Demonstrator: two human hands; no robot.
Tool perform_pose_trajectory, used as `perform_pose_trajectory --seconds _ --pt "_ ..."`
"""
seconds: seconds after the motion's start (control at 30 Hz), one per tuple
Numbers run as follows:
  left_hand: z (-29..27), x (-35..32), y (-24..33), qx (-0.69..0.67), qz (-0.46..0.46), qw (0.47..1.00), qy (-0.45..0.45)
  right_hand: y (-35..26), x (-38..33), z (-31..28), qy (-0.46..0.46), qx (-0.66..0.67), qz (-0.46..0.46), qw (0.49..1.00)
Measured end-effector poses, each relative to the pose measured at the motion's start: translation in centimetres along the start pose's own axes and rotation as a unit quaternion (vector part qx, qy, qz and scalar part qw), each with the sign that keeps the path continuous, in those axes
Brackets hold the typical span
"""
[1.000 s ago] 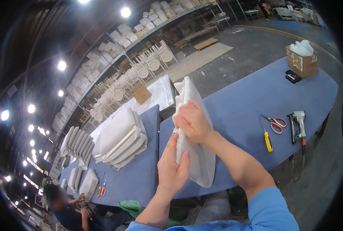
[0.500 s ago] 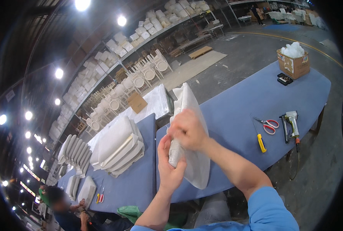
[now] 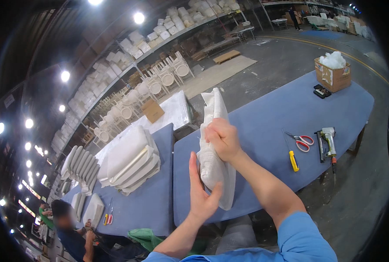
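A white fabric-covered seat cushion [image 3: 226,179] stands on edge in front of me at the near side of the blue table. My right hand [image 3: 223,139] is closed in a fist on the loose fabric along its upper edge. Lower down, my left hand [image 3: 202,196] cups the rounded near corner, fingers stretched out along one side and thumb apart on the other. Loose fabric sticks up at the cushion's far end. Right of it on the table lie a yellow-handled screwdriver [image 3: 294,161], red-handled scissors [image 3: 303,142] and a staple gun [image 3: 328,142] with a hose.
A cardboard box [image 3: 333,76] of white stuffing and a small black case [image 3: 322,91] sit at the table's far right. Stacked cushions [image 3: 129,161] cover part of the left table [image 3: 155,214]. A co-worker [image 3: 70,227] works at lower left.
My right hand has shifted slightly right and now grips the fabric edge. The left hand's fingers have straightened from their curl round the cushion. The cushion has turned a little more upright.
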State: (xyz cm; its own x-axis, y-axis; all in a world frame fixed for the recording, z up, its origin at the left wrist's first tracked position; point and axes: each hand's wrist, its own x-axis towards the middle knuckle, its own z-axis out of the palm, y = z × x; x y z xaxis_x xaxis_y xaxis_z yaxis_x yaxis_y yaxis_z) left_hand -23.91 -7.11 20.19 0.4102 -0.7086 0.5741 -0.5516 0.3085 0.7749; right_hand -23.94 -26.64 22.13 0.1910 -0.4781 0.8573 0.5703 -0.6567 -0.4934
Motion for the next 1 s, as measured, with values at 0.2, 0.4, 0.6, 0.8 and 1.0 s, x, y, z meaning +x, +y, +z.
perform_pose_trajectory --seconds 0.2,0.4,0.6,0.8,1.0 --pt "2.9 0.2 -1.4 0.104 -0.086 0.989 -0.054 -2.5 -2.8 -3.4 0.164 0.205 0.373 0.89" --pt "0.9 -0.3 -2.2 0.297 0.144 0.91 -0.249 -1.6 -7.5 -10.7 0.213 0.344 0.446 0.799" --pt "-0.9 -5.9 -6.2 0.301 0.093 0.895 -0.315 -0.3 -17.3 -9.7 0.268 0.37 0.508 0.73" --pt "2.5 -8.8 -8.5 0.336 0.028 0.874 -0.351 3.0 -23.2 -12.1 0.267 0.374 0.522 0.719" --pt "3.1 -8.0 -7.5 0.302 -0.038 0.871 -0.386 0.2 -22.6 -15.4 -0.099 -0.243 0.61 0.747"
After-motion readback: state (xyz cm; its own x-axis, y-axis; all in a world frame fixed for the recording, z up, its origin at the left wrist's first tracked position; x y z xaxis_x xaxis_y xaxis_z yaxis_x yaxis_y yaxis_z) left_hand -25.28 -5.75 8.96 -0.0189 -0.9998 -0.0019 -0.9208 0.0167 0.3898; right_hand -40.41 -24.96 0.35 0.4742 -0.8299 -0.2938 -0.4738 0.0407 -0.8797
